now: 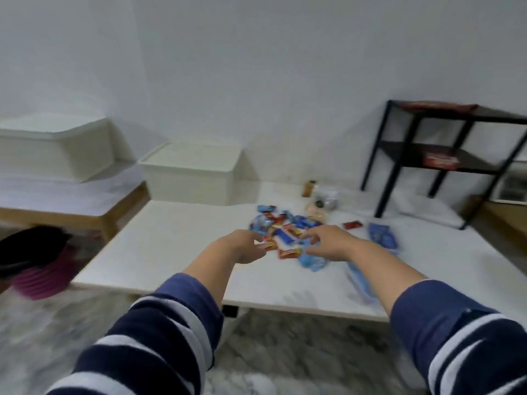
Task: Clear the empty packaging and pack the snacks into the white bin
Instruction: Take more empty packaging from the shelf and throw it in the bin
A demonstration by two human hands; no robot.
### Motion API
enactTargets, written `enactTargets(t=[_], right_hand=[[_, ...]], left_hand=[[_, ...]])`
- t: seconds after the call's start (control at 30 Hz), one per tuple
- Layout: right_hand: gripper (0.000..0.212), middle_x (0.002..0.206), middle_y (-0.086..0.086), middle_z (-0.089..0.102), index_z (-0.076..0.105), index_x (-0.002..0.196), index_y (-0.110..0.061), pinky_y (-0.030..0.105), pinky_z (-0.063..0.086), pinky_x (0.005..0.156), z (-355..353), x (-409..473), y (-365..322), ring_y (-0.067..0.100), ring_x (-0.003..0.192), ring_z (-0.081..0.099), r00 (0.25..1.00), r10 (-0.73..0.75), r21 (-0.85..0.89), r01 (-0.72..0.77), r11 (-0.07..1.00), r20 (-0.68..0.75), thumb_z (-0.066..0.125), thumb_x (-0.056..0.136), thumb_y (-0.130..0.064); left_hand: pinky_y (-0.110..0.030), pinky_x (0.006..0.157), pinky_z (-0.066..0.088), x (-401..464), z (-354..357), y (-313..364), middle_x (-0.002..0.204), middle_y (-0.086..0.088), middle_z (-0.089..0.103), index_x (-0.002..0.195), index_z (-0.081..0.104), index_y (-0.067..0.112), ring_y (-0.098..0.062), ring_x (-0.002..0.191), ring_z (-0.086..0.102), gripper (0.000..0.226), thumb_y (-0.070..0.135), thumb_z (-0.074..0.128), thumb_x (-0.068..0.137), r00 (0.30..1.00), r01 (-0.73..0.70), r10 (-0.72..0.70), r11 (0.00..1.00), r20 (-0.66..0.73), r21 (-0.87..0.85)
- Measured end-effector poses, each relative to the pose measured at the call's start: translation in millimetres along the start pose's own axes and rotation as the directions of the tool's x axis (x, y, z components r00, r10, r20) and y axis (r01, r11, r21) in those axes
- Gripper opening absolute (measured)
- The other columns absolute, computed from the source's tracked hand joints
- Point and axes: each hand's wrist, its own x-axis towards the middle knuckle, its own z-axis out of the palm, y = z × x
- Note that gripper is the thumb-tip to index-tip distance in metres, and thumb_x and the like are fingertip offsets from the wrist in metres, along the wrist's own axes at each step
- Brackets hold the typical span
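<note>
A pile of small red and blue snack packets [281, 229] lies on the white table [171, 246]. My left hand [242, 246] touches the pile's left edge, fingers curled around a red packet [268, 246]. At the pile's right edge my right hand [325, 243] has its fingers spread and nothing clearly in them. The white bin [191, 173] stands at the table's back left. Crumpled blue packaging [312, 262] lies under my right hand, and more blue packaging [382, 238] lies to the right. The image is blurred.
A black metal rack [445, 161] with red packs stands at the table's back right. Small jars [322, 198] stand behind the pile. A second white bin [57, 146] rests on a low wooden table at left. A purple basket [42, 280] sits on the floor.
</note>
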Motion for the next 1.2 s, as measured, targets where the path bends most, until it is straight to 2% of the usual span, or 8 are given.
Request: enactTargets(t=[0.13, 0.27, 0.5, 0.7, 0.8, 0.9, 1.07, 1.2], right_hand=[[0.045, 0.127, 0.004, 0.059, 0.053, 0.133, -0.023, 0.027, 0.041, 0.097, -36.2, -23.7, 94.0, 0.022, 0.119, 0.054, 0.989, 0.114, 0.066, -0.109, 0.992, -0.09, 0.06, 0.09, -0.032], [0.039, 0.122, 0.003, 0.059, 0.057, 0.128, -0.024, 0.025, 0.041, 0.09, -71.5, -39.9, 173.9, 0.022, 0.115, 0.055, 0.966, 0.212, 0.123, -0.195, 0.973, -0.148, 0.059, 0.09, -0.029], [0.04, 0.129, 0.004, 0.057, 0.054, 0.131, -0.025, 0.021, 0.04, 0.088, -134.1, -36.7, 274.5, 0.019, 0.117, 0.054, 0.902, 0.34, 0.223, -0.285, 0.932, -0.266, 0.058, 0.092, -0.03], [0.038, 0.128, 0.001, 0.057, 0.054, 0.129, -0.027, 0.022, 0.042, 0.085, -190.5, -8.2, 332.9, 0.015, 0.107, 0.055, 0.835, 0.404, 0.292, -0.308, 0.905, -0.373, 0.059, 0.091, -0.032], [0.042, 0.133, 0.001, 0.056, 0.05, 0.134, -0.027, 0.023, 0.04, 0.095, -208.1, 12.9, 358.9, 0.016, 0.12, 0.053, 0.82, 0.416, 0.285, -0.322, 0.903, -0.393, 0.057, 0.093, -0.031], [0.047, 0.136, 0.002, 0.055, 0.041, 0.14, -0.028, 0.024, 0.039, 0.098, -215.7, 35.5, 382.1, 0.017, 0.125, 0.051, 0.818, 0.42, 0.327, -0.302, 0.895, -0.394, 0.055, 0.095, -0.03], [0.052, 0.14, 0.004, 0.05, 0.029, 0.145, -0.033, 0.029, 0.043, 0.1, -224.7, 76.5, 423.9, 0.02, 0.125, 0.051, 0.799, 0.456, 0.425, -0.282, 0.86, -0.392, 0.05, 0.096, -0.035], [0.05, 0.144, 0.003, 0.047, 0.027, 0.144, -0.035, 0.036, 0.041, 0.107, -229.7, 115.9, 453.1, 0.023, 0.129, 0.046, 0.77, 0.487, 0.579, -0.191, 0.792, -0.412, 0.046, 0.097, -0.037]], left_hand=[[-0.034, 0.105, 0.04, 48.8, 15.5, 94.7, 0.14, -0.004, 0.051, 0.138, 0.047, 0.025, -0.025, 0.125, 0.05, 0.048, 0.04, 0.05, 0.093, 0.993, -0.114, 0.113, 0.993, 0.014, 0.029], [-0.036, 0.109, 0.037, 89.8, 12.9, 176.9, 0.143, -0.002, 0.047, 0.141, 0.042, 0.026, -0.024, 0.128, 0.047, 0.052, 0.042, 0.052, 0.092, 0.981, -0.193, 0.192, 0.981, 0.037, 0.034], [-0.036, 0.11, 0.035, 171.6, -19.0, 296.4, 0.144, -0.001, 0.046, 0.143, 0.036, 0.031, -0.023, 0.129, 0.046, 0.056, 0.044, 0.053, 0.091, 0.941, -0.337, 0.338, 0.941, -0.026, 0.021], [-0.032, 0.104, 0.04, 232.6, -69.9, 386.3, 0.136, -0.001, 0.053, 0.143, 0.037, 0.029, -0.02, 0.122, 0.051, 0.054, 0.04, 0.053, 0.093, 0.861, -0.498, 0.493, 0.867, -0.124, -0.011], [-0.03, 0.1, 0.041, 257.9, -98.7, 424.0, 0.135, -0.001, 0.054, 0.142, 0.039, 0.027, -0.02, 0.121, 0.052, 0.054, 0.039, 0.055, 0.092, 0.804, -0.573, 0.553, 0.819, -0.219, -0.034], [-0.033, 0.102, 0.041, 283.9, -121.5, 456.4, 0.137, 0.001, 0.052, 0.138, 0.043, 0.03, -0.019, 0.123, 0.051, 0.048, 0.037, 0.054, 0.092, 0.696, -0.652, 0.617, 0.758, -0.366, 0.038], [-0.039, 0.112, 0.034, 334.5, -134.5, 494.0, 0.147, 0.003, 0.04, 0.132, 0.051, 0.038, -0.02, 0.137, 0.035, 0.04, 0.028, 0.055, 0.093, 0.555, -0.696, 0.691, 0.69, -0.462, 0.196], [-0.052, 0.118, 0.016, 369.6, -124.8, 512.1, 0.157, 0.001, 0.022, 0.13, 0.051, 0.046, -0.026, 0.146, 0.014, 0.035, 0.038, 0.049, 0.096, 0.556, -0.6, 0.699, 0.712, -0.45, 0.364]])
